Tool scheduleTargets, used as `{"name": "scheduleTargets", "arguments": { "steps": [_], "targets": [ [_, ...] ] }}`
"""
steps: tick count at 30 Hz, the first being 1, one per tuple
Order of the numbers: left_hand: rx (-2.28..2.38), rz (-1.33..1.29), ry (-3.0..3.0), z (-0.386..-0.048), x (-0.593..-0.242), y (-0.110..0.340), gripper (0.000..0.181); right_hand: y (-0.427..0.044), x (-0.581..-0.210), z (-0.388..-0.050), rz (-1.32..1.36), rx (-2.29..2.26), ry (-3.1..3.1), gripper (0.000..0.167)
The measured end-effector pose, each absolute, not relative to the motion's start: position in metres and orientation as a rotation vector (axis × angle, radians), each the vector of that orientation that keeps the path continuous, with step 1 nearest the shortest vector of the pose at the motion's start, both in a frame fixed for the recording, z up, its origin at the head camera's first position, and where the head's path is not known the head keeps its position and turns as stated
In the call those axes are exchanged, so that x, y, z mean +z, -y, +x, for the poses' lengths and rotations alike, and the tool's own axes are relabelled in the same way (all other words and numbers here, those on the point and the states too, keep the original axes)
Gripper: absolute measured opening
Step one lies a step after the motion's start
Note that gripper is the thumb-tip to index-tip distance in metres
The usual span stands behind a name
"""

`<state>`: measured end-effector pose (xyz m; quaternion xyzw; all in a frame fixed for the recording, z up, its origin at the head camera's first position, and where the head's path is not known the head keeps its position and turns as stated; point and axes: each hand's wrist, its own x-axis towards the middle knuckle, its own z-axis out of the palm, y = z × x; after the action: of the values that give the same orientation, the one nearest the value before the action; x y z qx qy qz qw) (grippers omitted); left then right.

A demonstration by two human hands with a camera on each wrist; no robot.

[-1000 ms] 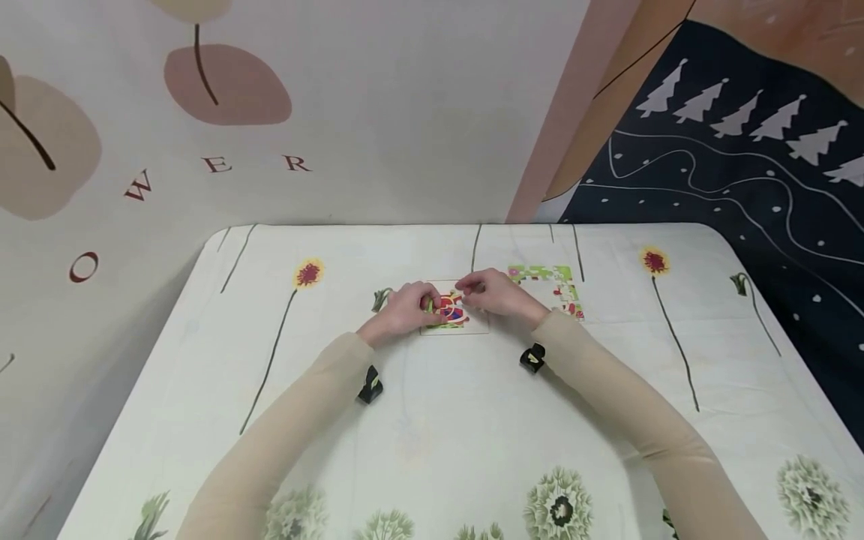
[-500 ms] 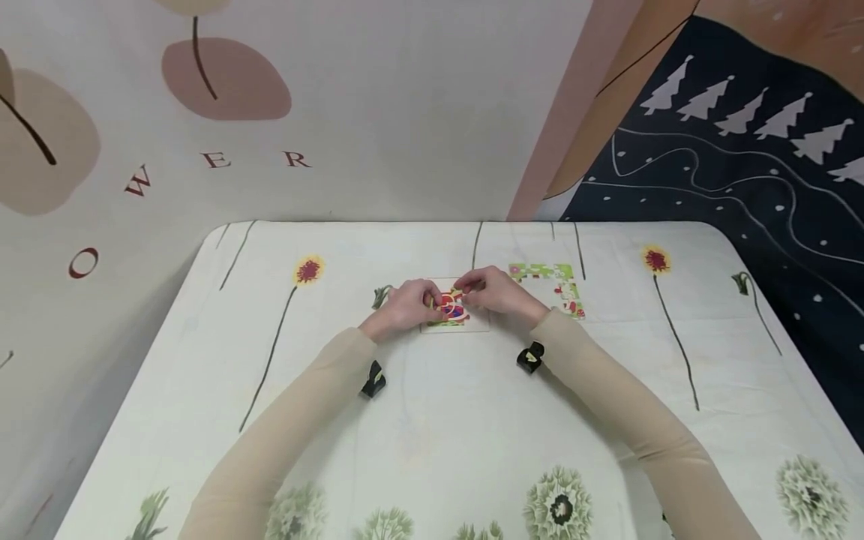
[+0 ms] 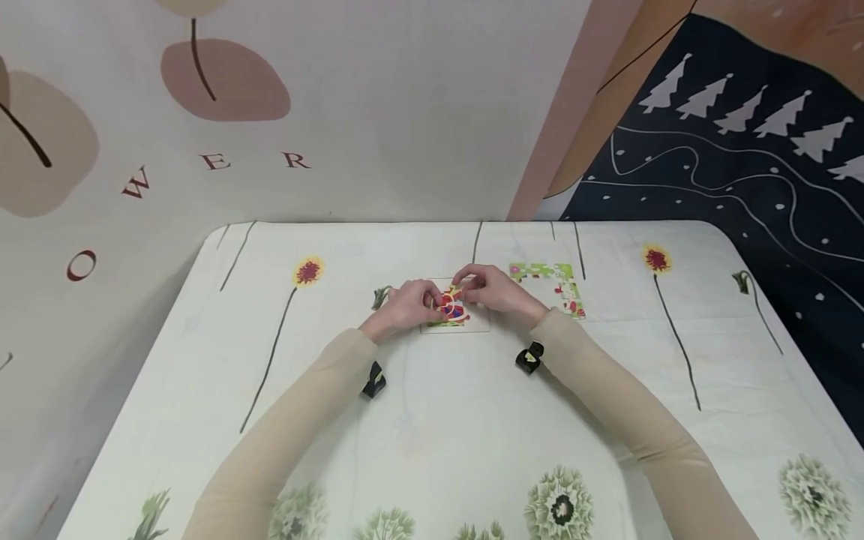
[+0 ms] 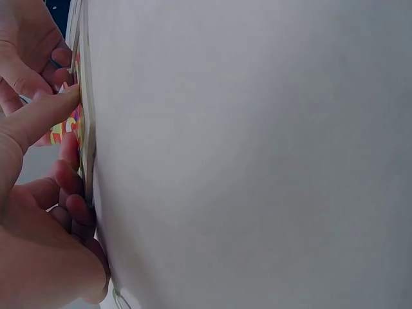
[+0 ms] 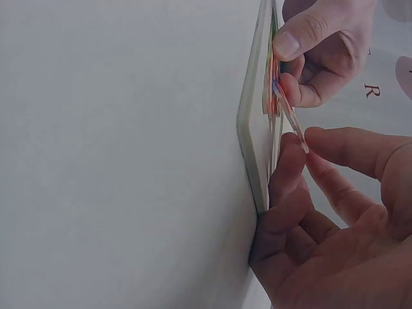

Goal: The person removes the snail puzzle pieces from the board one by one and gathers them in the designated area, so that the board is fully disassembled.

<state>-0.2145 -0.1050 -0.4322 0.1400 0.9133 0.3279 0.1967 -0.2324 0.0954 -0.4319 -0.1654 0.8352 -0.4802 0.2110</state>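
A thin white puzzle board [image 3: 478, 323] bears a patch of joined puzzle pieces [image 3: 452, 310], red, blue and green. From its left side my left hand [image 3: 405, 306] holds these pieces against the board, the thumb [image 5: 290, 44] laid on them and the other fingers bent beside it. Over the upper right of the patch, my right hand [image 3: 495, 289] pinches a small loose piece [image 5: 295, 122] between thumb and finger. That piece is tilted up from the board, its far end close to the left fingertips. The hands partly cover the picture.
Right of the board lies a corner-shaped strip of joined green and red pieces [image 3: 574, 300], behind the right wrist. Black wrist straps [image 3: 530, 358] hang below both sleeves. The white cloth [image 3: 432, 420] has printed flowers, and a wall rises behind it.
The right fingers have shifted slightly up and the piece in them shows differently tilted above the patch. My left hand has stayed nearly in place.
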Motion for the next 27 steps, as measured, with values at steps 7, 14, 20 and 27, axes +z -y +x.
{"name": "scheduleTargets", "arguments": {
  "steps": [7,14,20,27],
  "targets": [
    [0.933,0.393,-2.549,-0.2146,-0.4321,0.1056,0.021,-0.0944,-0.4348,-0.2335,-0.454,-1.348,-2.337,0.021],
    [0.932,0.413,-2.566,-0.2157,-0.4342,0.1064,0.021,-0.0951,-0.4341,-0.2331,-0.427,-1.36,-2.344,0.022],
    [0.948,0.411,-2.544,-0.2172,-0.4365,0.1069,0.021,-0.0966,-0.4337,-0.2335,-0.417,-1.348,-2.355,0.023],
    [0.972,0.403,-2.523,-0.2191,-0.4392,0.1089,0.022,-0.0997,-0.4323,-0.2329,-0.41,-1.377,-2.342,0.022]
  ]
}}
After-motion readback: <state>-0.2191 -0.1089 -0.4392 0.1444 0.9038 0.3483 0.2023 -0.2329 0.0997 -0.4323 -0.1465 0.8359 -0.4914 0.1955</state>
